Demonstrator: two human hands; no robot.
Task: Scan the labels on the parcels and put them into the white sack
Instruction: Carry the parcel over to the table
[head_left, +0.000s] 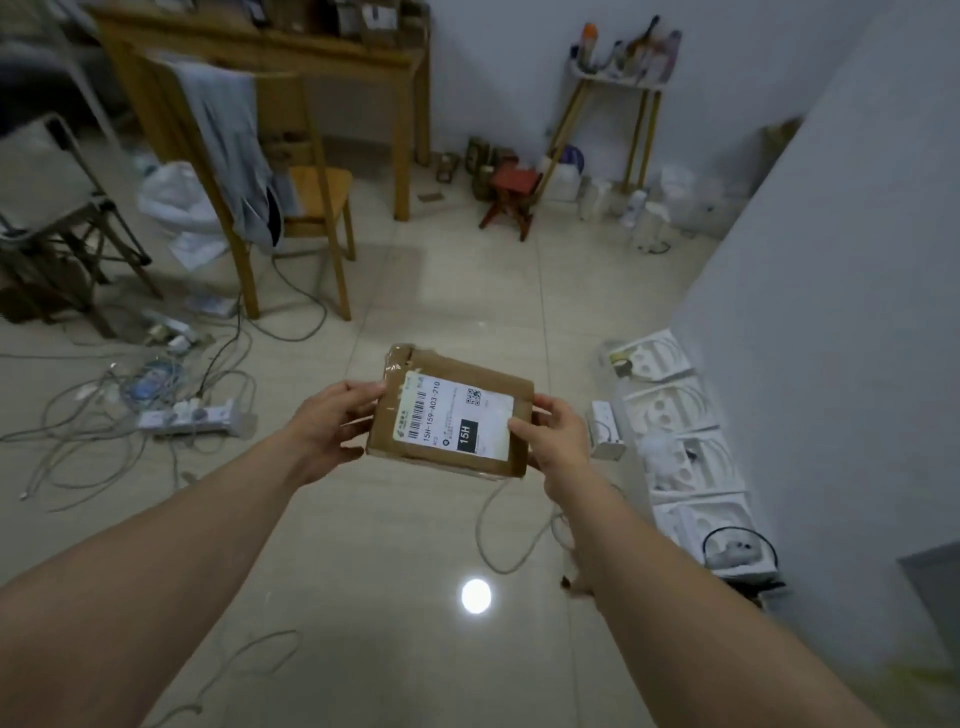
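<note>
A brown cardboard parcel (452, 410) is held in the air over the tiled floor (415, 545). Its white label (454, 415) faces up and reads "15H-159-A03-210" and "15H" beside a barcode and QR code. The left hand (332, 421) and right hand (553, 431) each grip one end, fingers curled round the edges; the parcel's long axis runs left to right, with the print running away from the person.
</note>
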